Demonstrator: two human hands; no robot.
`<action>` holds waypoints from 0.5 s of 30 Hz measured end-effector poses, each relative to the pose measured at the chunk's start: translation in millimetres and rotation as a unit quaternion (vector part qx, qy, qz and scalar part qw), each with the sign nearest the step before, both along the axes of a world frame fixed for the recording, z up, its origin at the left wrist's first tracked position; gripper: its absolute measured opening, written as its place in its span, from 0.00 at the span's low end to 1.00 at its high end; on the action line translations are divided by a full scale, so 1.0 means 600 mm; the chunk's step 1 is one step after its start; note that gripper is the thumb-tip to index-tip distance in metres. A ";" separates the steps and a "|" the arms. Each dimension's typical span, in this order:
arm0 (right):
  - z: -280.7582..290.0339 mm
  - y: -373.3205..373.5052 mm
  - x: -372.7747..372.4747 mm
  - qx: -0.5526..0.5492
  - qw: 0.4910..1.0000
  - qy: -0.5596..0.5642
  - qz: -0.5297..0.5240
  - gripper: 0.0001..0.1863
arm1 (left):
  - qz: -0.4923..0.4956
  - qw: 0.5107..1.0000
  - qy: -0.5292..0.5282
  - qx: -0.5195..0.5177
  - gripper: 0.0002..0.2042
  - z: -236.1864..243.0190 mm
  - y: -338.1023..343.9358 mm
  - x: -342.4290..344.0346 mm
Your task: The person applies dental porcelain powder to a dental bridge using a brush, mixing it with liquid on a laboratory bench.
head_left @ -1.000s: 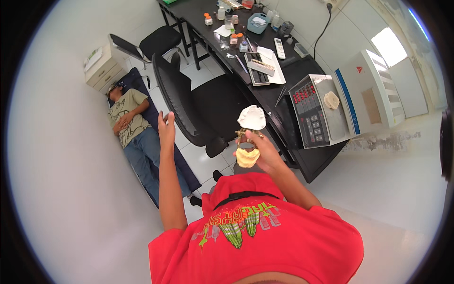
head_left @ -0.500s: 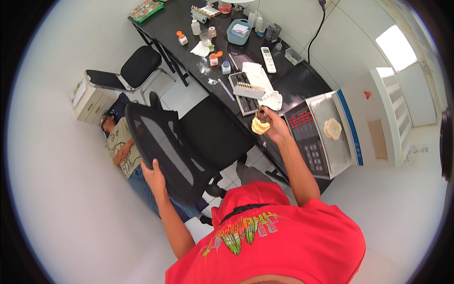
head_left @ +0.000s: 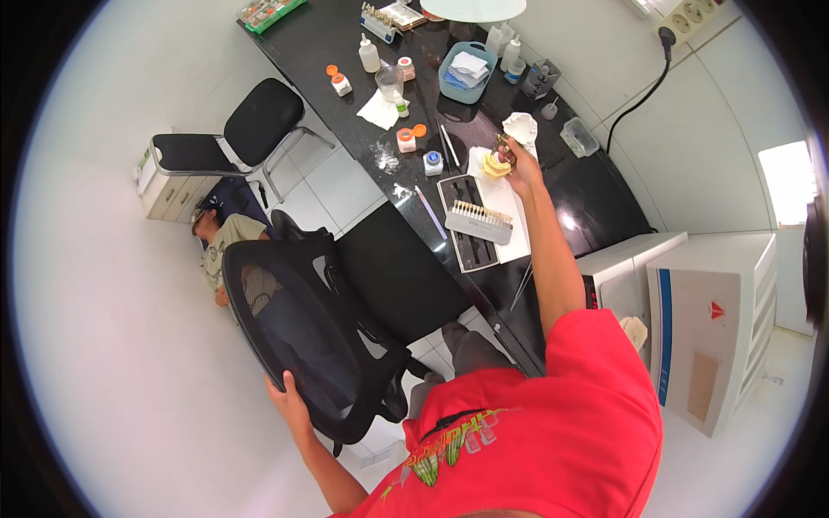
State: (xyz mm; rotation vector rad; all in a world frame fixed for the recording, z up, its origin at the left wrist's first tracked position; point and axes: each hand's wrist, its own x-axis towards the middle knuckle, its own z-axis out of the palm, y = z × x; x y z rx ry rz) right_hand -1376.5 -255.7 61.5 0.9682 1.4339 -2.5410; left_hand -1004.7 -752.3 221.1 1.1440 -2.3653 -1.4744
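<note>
My right hand point(head_left: 522, 168) is closed on a brass articulator point(head_left: 503, 145) over the black desk point(head_left: 604, 194). The articulator carries a white dental cast point(head_left: 519, 127) and a yellow one point(head_left: 496, 169). Just below lie white paper and an open case with a tooth shade guide point(head_left: 477, 220). My left hand point(head_left: 288, 399) grips the rim of the black mesh chair back point(head_left: 240, 300), whose seat point(head_left: 393, 276) faces the desk.
A person point(head_left: 220, 246) lies on a dark mat behind the chair. A second chair point(head_left: 263, 125) stands near drawers point(head_left: 168, 194). Bottles point(head_left: 369, 56), jars and a blue basket point(head_left: 451, 86) crowd the desk. A white machine point(head_left: 708, 328) stands at the right, below a power strip point(head_left: 686, 19).
My right hand has carried the articulator forward and right over the desk. My left hand has closed on the chair back and swung it nearer me, partly hiding the lying person.
</note>
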 end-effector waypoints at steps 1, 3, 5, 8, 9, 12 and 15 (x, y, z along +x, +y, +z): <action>-0.011 0.001 -0.018 -0.006 1.000 0.022 -0.001 0.10 | 0.000 1.000 0.008 0.006 0.23 0.005 0.004 -0.004; -0.029 0.006 -0.049 0.000 1.000 0.027 0.013 0.08 | -0.010 1.000 0.012 -0.003 0.21 -0.001 -0.003 0.000; -0.039 0.007 -0.074 0.021 0.999 0.034 0.021 0.06 | -0.013 1.000 0.014 -0.007 0.20 -0.003 -0.003 -0.003; -0.039 0.002 -0.101 0.060 0.997 0.028 0.039 0.07 | -0.011 1.000 0.003 -0.008 0.20 0.006 0.004 -0.009; -0.038 -0.001 -0.108 0.063 0.997 0.032 0.044 0.07 | -0.011 1.000 -0.006 -0.009 0.19 0.006 0.002 -0.007; -0.036 -0.001 -0.129 0.088 0.994 0.029 0.055 0.07 | -0.012 1.000 -0.008 -0.009 0.19 0.009 0.005 -0.010; -0.039 0.003 -0.148 0.091 0.992 0.052 0.066 0.08 | -0.010 1.000 -0.011 -0.012 0.19 0.009 0.006 -0.011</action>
